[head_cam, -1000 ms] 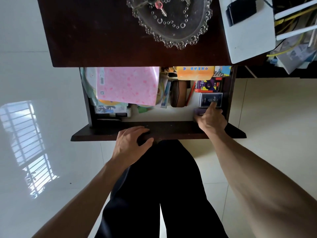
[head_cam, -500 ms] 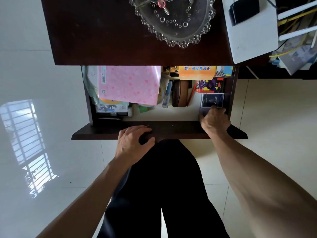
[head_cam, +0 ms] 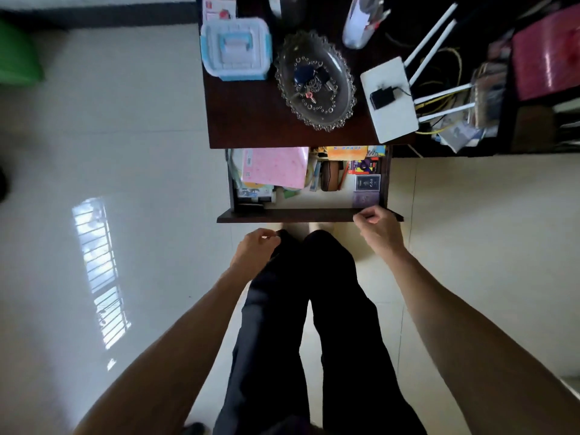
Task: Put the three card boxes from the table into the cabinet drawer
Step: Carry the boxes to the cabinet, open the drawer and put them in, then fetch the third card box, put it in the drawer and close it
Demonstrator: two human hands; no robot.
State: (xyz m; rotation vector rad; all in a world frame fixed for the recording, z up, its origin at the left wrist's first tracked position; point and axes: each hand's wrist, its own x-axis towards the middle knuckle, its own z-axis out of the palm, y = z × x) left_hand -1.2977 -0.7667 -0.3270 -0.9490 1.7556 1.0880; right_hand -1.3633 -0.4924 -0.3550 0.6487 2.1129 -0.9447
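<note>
The dark wooden worktop of the cabinet fills the far middle of the scene, and below its near edge the drawer stands pulled out. On the worktop sit a white router at the right, a blue-trimmed plastic box at the left, and a beaded glass dish between them holding keys. In the drawer a pink folder covers the left half. Along the drawer's right wall lie three card boxes in a row — a red and purple card box farthest, a dark blue card box next, a purple card box nearest, just behind the drawer front. The right hand hangs loosely curled and empty at the drawer front's right end; the left hand is likewise curled, empty, near the trouser leg.
</note>
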